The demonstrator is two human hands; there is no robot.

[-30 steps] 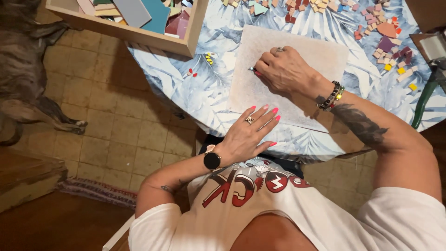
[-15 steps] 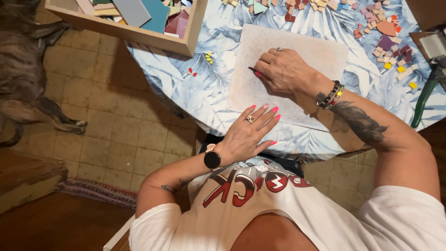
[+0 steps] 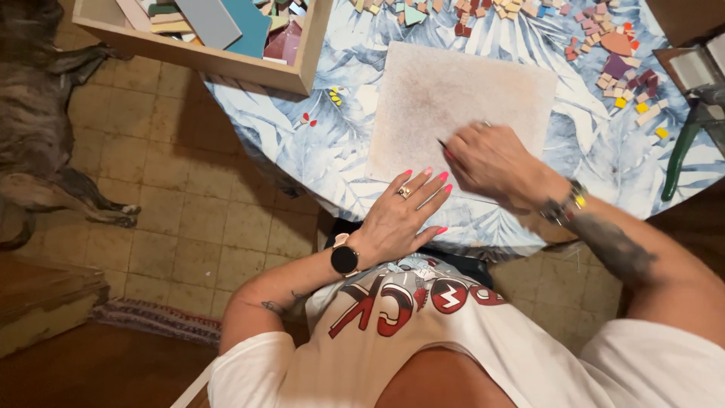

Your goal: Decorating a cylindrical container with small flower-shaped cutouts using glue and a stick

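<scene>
Your right hand (image 3: pixel 495 162) is closed around a thin dark pencil (image 3: pixel 442 143), only its tip showing past your fingers, and that tip touches the pale square board (image 3: pixel 453 98) near its lower edge. A second ago this hand sat farther up and toward the board's left side; it has since drawn down and toward you, so the mark you are making now runs nearer the bottom edge. Your left hand (image 3: pixel 404 215) lies open and flat, fingers spread, pressing the board's near corner just beside the right hand, much as before. Beyond the board lie small coloured tile pieces (image 3: pixel 615 53); up to the left stands a wooden tray (image 3: pixel 302 64) of larger tiles
</scene>
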